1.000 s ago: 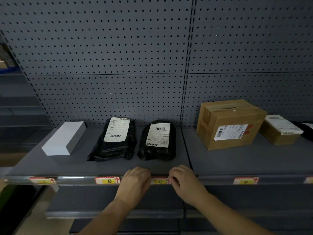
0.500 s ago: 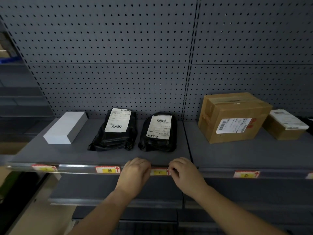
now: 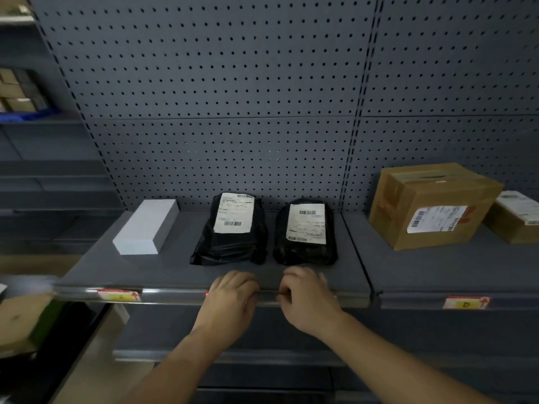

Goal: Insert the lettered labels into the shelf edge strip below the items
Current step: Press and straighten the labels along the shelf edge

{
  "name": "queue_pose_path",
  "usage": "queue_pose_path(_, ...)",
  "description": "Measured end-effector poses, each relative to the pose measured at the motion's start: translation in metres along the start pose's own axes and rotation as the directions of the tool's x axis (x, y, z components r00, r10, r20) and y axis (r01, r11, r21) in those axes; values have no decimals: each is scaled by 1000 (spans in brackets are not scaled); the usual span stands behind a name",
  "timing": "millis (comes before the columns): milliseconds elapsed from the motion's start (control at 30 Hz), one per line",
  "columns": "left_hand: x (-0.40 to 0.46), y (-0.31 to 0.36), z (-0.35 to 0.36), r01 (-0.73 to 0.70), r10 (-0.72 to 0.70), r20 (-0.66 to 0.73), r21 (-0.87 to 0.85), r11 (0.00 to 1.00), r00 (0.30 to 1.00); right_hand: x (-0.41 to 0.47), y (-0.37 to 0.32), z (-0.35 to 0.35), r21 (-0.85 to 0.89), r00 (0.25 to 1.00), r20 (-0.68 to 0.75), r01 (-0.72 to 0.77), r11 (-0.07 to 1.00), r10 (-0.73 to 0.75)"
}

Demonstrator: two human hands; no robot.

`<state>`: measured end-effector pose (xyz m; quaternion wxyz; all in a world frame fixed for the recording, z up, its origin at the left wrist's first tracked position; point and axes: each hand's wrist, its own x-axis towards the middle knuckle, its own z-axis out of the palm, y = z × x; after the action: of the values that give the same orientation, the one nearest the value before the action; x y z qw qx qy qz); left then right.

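Shelf edge strip (image 3: 175, 295) partly covered by both hands (image 3: 233, 295), below black parcels (image 3: 230, 228).

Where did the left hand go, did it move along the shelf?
Yes. The left hand slid left along the shelf edge strip. It was below the gap just right of the left black bag; now it is straight below that bag.

The long grey shelf edge strip (image 3: 175, 297) runs along the front of the shelf. A red and yellow paper label (image 3: 119, 295) sits in it at the left, blurred. Another red and yellow label marked D (image 3: 465, 303) sits at the right.
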<state>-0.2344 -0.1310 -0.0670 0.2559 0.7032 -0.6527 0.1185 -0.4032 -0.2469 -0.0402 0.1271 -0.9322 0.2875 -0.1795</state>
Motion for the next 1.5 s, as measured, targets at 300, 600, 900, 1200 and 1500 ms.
queue_pose_path(300, -34, -86, -25, -5, 5, 2, 46, 999, 1000, 12, -60, 44, -17, 995, -89, -38, 999, 36)
queue_pose_path(600, -30, -94, -21, -14, 17, 59, -53, 999, 998, 10, -69, 49, -30, 989, -134, -62, 998, 57)
queue_pose_path(900, -26, -95, -25, -30, 31, 71, -16, 999, 997, 15, -64, 48, -13, 997, -79, -27, 1000, 26)
queue_pose_path(1200, -25, -97, -22, -31, 31, 74, 3, 1000, 997, 20, -62, 50, -27, 998, -68, -2, 1000, 0)
queue_pose_path(1500, -23, -97, -22, -30, 30, 50, -6, 1000, 998, 23, -56, 47, -25, 999, -44, 26, 999, -27)
